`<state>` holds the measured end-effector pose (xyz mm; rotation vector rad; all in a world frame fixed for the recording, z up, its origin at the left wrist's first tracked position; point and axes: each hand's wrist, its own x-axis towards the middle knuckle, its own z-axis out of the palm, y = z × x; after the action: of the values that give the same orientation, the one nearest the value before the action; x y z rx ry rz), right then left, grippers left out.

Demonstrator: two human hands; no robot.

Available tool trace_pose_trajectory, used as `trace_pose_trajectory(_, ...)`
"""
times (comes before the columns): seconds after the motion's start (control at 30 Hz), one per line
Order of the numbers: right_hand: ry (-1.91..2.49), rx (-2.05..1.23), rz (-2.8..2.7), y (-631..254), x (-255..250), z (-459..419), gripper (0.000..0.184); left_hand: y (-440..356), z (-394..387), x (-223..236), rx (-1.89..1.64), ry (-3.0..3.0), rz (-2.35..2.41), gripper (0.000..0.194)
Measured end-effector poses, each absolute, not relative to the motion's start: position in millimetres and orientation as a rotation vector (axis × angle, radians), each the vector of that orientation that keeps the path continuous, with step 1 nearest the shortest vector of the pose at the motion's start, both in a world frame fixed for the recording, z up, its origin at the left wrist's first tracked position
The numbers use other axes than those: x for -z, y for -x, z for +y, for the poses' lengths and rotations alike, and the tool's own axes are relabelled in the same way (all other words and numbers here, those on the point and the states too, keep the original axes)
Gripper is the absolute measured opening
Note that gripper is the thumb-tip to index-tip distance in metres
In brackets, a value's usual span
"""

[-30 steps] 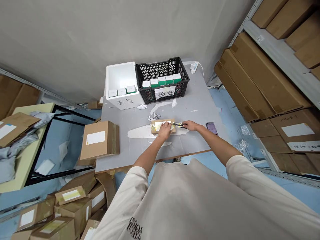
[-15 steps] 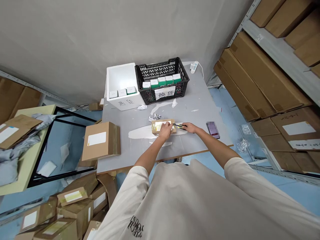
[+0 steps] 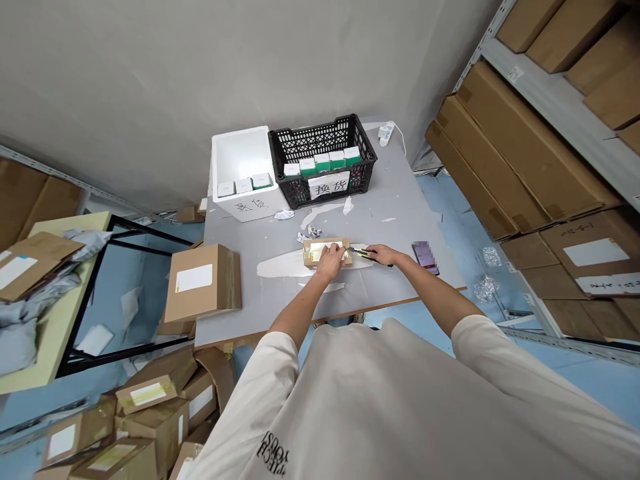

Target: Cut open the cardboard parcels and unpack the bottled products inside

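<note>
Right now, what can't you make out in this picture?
In the head view:
Print on the label of the small box: too small, partly covered by the left hand.
Tip of the tool in the right hand: too small to tell whether it touches the small box.
Phone screen: partly pixelated.
Upper-right shelf boxes: cut off by the picture's edges.

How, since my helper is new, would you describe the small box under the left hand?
Find the grey table, then look nearer than its black crate. The small brown box lies there under the left hand; unlike the larger brown box at the table's left edge, it has the right hand's yellow-and-black tool pointing at it.
</note>
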<state>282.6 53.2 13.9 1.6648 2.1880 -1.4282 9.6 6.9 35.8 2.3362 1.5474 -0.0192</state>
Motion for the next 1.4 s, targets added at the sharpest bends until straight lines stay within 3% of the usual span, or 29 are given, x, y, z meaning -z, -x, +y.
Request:
trace_pose_trajectory(0.7, -1.847, 1.246, 2.291, -277, -21, 42, 0.028, -29, 13, -47, 0.131, -2.240, 1.636, 0.051)
trace_pose_trajectory(1.2, -1.729, 1.431, 2.284, -286, -8, 37, 0.032, -27, 6, -45, 0.057, -2.241, 1.604, 0.047)
trace_pose_trajectory(1.4, -1.837, 1.281, 2.340, -270, -7, 36, 0.031, -28, 7, -44, 0.056, -2.271, 1.598, 0.048)
